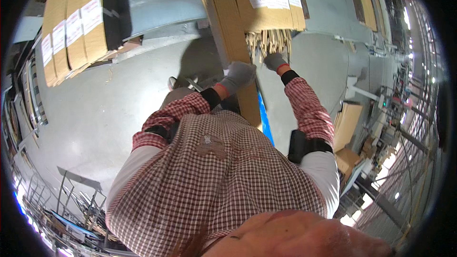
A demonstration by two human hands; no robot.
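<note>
Both my hands wear grey gloves with red cuffs. My left hand (238,76) grips the near edge of a tall stack of flattened cardboard sheets (247,14) that stands on edge in front of me. My right hand (275,60) presses into the frayed lower edge of the same stack, its fingers among the sheets. White paper labels are stuck on the stack's top face. A blue strip (264,119) shows beneath the stack near my body. My red checked sleeves and torso fill the lower middle of the view.
A second bundle of labelled cardboard sheets (71,28) leans at the far left on the grey concrete floor (95,123). Brown boxes (347,128) sit at the right beside machinery. Metal racks (71,204) lie at lower left.
</note>
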